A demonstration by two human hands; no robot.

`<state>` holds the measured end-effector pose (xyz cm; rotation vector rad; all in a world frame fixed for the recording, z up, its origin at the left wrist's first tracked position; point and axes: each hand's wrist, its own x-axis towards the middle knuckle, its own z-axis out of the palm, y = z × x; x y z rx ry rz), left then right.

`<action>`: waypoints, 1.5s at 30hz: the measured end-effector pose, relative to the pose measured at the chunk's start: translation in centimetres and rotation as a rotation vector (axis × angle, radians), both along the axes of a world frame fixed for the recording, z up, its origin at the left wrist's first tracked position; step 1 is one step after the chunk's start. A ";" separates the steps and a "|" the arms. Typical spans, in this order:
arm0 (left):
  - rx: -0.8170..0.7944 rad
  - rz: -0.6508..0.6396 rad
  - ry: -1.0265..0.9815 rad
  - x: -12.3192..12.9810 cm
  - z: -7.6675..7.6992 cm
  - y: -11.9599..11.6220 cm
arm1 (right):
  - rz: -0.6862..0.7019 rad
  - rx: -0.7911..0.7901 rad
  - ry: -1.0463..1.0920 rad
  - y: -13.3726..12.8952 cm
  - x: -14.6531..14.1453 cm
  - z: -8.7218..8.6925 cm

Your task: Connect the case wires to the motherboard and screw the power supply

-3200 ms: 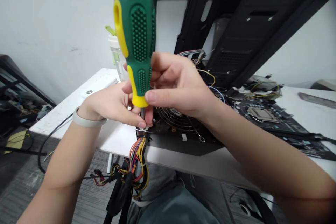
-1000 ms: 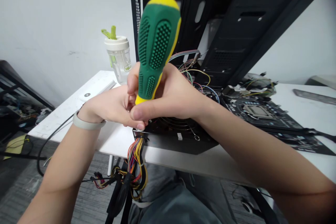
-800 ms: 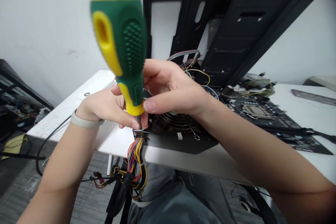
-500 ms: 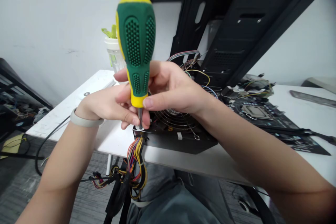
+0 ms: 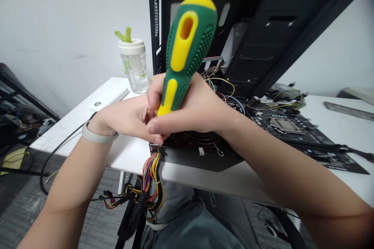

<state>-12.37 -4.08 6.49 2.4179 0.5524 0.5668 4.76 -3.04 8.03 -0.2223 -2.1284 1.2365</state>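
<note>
A green and yellow screwdriver [image 5: 189,42] leans to the upper right, with my right hand [image 5: 193,109] wrapped round the lower part of its handle. My left hand [image 5: 137,118] is closed about the screwdriver's lower end, its fingertips beside the right thumb. The fingers hide the shaft and tip. Both hands are over the left front corner of a black computer power supply [image 5: 193,159], whose round wire fan grille [image 5: 201,137] faces up. From its left end a bundle of coloured cables [image 5: 152,171] hangs over the table edge.
A black computer case [image 5: 257,46] stands open behind the power supply. On the right lies a motherboard [image 5: 286,124] with loose wires nearby. A clear drinking cup [image 5: 134,66] with a white lid stands at the back left of the white table [image 5: 67,132].
The screwdriver's handle has turned and tipped from nearly upright toward the right. My right hand has closed more fully around it, and the shaft that showed before is now covered.
</note>
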 end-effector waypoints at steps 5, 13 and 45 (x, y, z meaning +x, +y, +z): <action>-0.202 -0.049 0.044 -0.7 -0.1 0.1 | 0.126 -0.088 0.112 0.2 -0.1 -0.4; -0.362 -0.020 0.064 -0.9 0.5 -0.1 | 0.372 -0.380 0.077 1.0 0.5 -0.4; -0.259 -0.018 0.084 -1.2 0.1 0.2 | 0.368 -0.329 0.064 1.2 0.2 -0.5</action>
